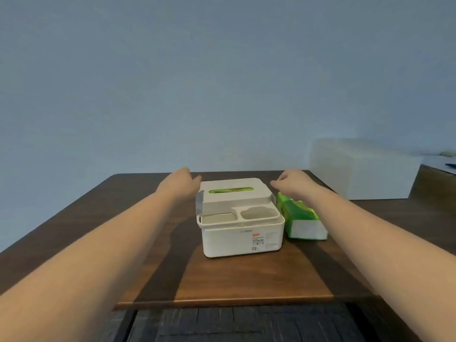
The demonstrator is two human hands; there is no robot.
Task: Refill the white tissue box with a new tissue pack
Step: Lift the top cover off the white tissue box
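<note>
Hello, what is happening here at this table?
A person reaches both arms over a wooden table toward a white tissue box. The left hand and right hand are at the two sides of its lid; contact is unclear. A green tissue pack lies right of the box.
</note>
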